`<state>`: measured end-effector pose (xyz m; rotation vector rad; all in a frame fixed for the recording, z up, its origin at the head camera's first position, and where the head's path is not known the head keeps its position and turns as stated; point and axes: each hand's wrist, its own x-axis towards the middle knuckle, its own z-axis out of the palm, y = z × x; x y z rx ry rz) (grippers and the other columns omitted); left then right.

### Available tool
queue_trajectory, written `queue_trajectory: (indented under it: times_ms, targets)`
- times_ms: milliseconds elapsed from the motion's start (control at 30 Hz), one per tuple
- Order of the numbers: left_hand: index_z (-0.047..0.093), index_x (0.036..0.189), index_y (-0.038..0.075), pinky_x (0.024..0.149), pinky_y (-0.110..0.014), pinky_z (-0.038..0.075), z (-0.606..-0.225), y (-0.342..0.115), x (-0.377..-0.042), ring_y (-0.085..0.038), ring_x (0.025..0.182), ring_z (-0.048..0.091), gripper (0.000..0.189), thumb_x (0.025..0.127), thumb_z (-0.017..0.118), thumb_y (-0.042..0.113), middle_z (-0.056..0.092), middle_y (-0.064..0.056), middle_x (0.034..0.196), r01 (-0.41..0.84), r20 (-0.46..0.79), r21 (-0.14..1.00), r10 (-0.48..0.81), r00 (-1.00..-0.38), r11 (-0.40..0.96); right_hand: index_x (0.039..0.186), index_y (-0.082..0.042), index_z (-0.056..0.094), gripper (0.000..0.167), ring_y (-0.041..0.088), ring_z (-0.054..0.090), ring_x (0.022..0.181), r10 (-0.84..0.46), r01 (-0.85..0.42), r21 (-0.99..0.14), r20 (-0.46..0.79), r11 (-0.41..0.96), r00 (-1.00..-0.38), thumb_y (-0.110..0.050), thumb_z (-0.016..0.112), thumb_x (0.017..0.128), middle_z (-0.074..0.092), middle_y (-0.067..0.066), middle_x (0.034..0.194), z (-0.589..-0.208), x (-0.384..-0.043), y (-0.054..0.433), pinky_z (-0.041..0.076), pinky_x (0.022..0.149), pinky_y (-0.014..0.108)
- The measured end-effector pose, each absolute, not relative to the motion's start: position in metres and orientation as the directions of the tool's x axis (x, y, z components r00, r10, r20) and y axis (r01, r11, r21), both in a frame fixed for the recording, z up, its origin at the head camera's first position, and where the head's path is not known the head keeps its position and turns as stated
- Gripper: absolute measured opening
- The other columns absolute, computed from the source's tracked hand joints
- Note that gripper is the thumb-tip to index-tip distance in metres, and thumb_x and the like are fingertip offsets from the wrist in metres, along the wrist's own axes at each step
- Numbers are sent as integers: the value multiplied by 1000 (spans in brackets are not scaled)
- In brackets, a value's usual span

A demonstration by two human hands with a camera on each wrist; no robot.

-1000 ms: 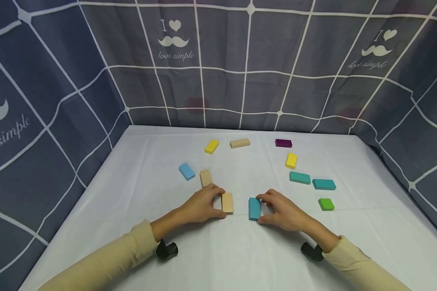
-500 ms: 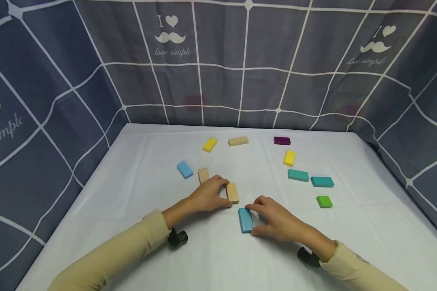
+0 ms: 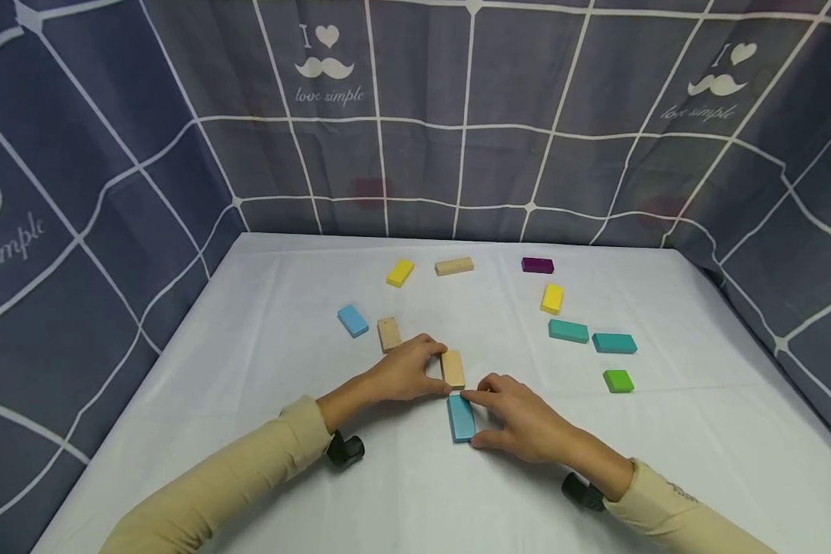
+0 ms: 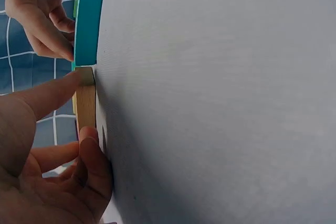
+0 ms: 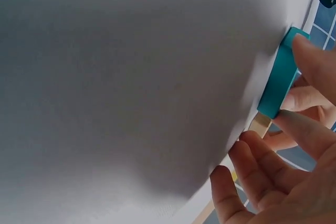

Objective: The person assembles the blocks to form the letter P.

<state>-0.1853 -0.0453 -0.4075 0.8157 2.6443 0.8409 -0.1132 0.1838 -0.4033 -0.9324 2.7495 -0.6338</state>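
Blue block (image 3: pixel 461 419) within right grip (image 3: pixel 526 423)

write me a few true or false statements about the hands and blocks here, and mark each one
1. The left hand pinches a tan block. True.
2. The right hand holds a purple block. False: it pinches a blue block.
3. The pinched blue block lies nearer the person than the pinched tan block. True.
4. The green block stands on another block. False: it lies on the white cloth.
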Motion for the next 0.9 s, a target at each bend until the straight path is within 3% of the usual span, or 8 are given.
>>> queue_trajectory:
  times_ms: [133, 300, 900]
  targets:
    - [57, 136, 0, 84, -34, 49, -408, -47, -184, -17, 96, 57, 58, 89, 75, 30, 57, -10, 127, 445, -58, 607, 595, -801, 658, 136, -10, 61, 61, 16, 51, 100, -604, -541, -442, -3, 716, -797, -36, 79, 84, 55, -1, 114, -405, -113, 184, 47, 85, 39]
    - [58, 134, 1, 91, -36, 49, -408, -47, -184, -18, 106, 58, 55, 90, 75, 28, 58, -9, 127, 454, -44, 621, 607, -793, 639, 135, -11, 62, 59, 16, 53, 101, -596, -537, -449, 12, 715, -803, -32, 80, 83, 57, -1, 113, -405, -114, 183, 47, 85, 40]
    - [58, 135, 2, 72, -28, 46, -408, -50, -188, -11, 81, 52, 53, 91, 73, 28, 58, -7, 128, 459, -40, 635, 619, -784, 622, 130, -9, 65, 57, 14, 54, 97, -593, -544, -437, 31, 716, -805, -33, 82, 82, 59, -1, 110, -404, -117, 181, 49, 84, 38]
